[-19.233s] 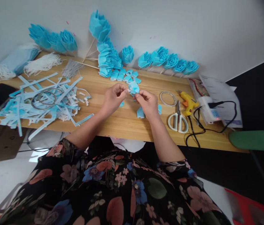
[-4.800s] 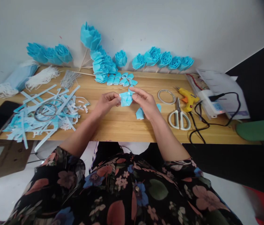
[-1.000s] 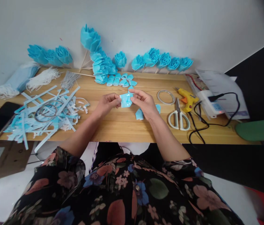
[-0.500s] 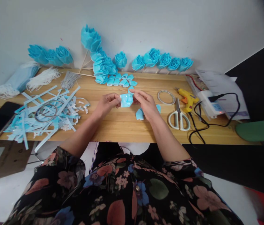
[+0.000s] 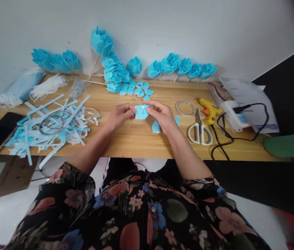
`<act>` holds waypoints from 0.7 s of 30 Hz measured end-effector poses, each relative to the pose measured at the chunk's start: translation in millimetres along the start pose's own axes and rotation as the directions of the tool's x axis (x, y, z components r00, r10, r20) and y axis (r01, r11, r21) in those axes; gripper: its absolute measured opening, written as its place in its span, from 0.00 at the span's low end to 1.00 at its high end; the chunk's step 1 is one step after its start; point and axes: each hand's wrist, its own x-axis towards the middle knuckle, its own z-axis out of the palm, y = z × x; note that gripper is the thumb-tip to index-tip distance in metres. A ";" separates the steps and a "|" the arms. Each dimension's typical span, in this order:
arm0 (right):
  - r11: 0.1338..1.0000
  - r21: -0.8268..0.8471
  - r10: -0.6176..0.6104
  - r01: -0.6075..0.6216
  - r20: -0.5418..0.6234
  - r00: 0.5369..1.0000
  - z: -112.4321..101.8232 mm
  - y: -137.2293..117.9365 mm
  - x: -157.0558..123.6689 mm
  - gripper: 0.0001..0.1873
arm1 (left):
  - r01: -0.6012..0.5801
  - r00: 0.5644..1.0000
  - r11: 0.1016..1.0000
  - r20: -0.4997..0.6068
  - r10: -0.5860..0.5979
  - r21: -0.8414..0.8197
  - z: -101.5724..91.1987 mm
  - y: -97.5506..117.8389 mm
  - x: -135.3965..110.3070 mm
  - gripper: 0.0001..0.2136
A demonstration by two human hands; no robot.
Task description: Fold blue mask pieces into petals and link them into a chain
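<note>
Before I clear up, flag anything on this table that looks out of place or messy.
The heap of cut strips on the left looks messy: it sprawls loosely, and some strip ends poke past the front edge of the wooden table. The scissors lie tidily on the right.

In place of the rounded blue bundle with white bits, the left hand (image 5: 123, 114) and right hand (image 5: 162, 116) now hold a flat blue piece (image 5: 141, 112). The loose blue scrap beside the left hand no longer shows; a small blue petal (image 5: 146, 98) now shows just beyond the right hand. The right thumb, drawn back a moment ago, now meets the flat piece's edge.
</note>
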 end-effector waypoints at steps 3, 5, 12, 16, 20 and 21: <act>1.000 -0.003 -0.005 0.005 -0.005 1.000 0.1 0.5 0.0 0.20 | -0.009 1.000 1.000 -0.001 0.009 0.013 0.0 2.0 -0.9 0.18; 1.000 -0.013 -0.006 0.005 -0.004 1.000 0.2 1.0 0.2 0.20 | -0.010 1.000 1.000 -0.001 0.010 0.019 -0.2 2.5 -1.1 0.18; 0.998 0.048 0.031 -0.029 -0.044 0.999 -0.6 0.8 0.4 0.20 | -0.020 1.000 1.000 -0.024 0.020 -0.006 -1.2 1.0 -1.2 0.17; 0.997 0.065 0.046 -0.047 0.013 0.999 -0.2 -2.3 -1.2 0.22 | -0.016 1.000 1.000 -0.011 0.016 -0.001 -1.9 1.6 -1.1 0.17; 0.998 0.051 0.032 -0.039 0.126 0.992 1.4 -3.8 -2.3 0.26 | -0.017 0.999 1.000 0.030 0.017 0.002 -1.5 0.5 -0.5 0.18; 0.998 0.041 0.035 -0.041 0.139 0.990 1.7 -3.6 -2.3 0.27 | -0.016 0.999 1.000 0.042 0.016 0.000 -1.3 -0.1 -0.3 0.19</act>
